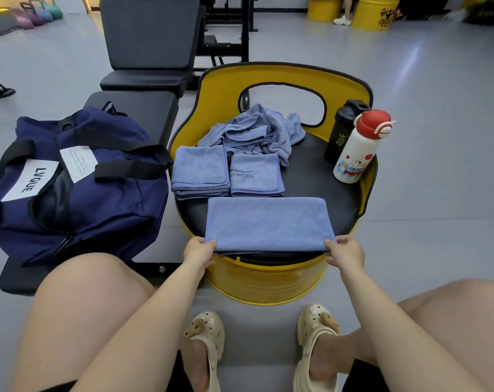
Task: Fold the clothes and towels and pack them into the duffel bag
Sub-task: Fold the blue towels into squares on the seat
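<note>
The near edge of a blue towel [268,222] is pinched at its 2 near corners: the left corner by the left hand [198,250], the right corner by the right hand [346,251], thumbs on top and fingers curled under the cloth. The towel is laid flat on the black seat of a yellow barrel stool [268,281], already doubled into a long rectangle with its near edge hanging slightly past the seat rim. For a clean fold, both corners would best be lifted together and carried evenly, so that edges are matched and no slack is trapped inside. The cloth appears soft, thin microfibre, smooth and unwrinkled. Just beyond it, 2 folded towels [228,172] are set side by side, and farther still a crumpled heap of towels [257,131] is left unfolded. The navy duffel bag [79,182] is rested on a bench to the left.
</note>
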Motion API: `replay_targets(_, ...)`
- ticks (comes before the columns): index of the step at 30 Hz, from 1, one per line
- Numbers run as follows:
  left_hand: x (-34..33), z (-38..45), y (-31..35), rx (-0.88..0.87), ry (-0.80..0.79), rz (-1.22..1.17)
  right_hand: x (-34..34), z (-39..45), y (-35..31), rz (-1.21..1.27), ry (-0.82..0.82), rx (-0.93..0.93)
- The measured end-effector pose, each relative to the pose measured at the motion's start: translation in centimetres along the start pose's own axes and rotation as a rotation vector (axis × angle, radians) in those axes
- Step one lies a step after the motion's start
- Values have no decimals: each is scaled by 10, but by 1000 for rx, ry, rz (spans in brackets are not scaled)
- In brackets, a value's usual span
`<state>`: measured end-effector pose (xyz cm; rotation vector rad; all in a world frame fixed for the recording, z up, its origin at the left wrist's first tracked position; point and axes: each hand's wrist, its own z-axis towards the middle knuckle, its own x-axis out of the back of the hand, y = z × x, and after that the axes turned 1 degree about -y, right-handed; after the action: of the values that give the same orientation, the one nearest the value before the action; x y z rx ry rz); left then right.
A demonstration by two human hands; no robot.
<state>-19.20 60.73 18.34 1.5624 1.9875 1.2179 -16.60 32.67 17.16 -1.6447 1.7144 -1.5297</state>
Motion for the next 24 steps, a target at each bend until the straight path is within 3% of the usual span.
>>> replay_targets(6,-1,3,-3,-44,73,165,-2,0,2,-158,58,104)
replay_targets(10,-9,-4,-1,-443,327,601,-10,-9,-5,-360,194,378)
replay_targets(13,-30,-8,4,-752,227,753,-31,-15,-16,-384,39,562)
replay_targets(15,-46,-5,4,-867,117,938,-47,-19,-21,-480,-119,682)
replay_targets(18,-66,7,3,-890,21,1101,-72,-14,-24,-617,-241,836)
replay_targets(24,-91,35,18,-893,-59,1283,-100,10,-35,-957,-299,877)
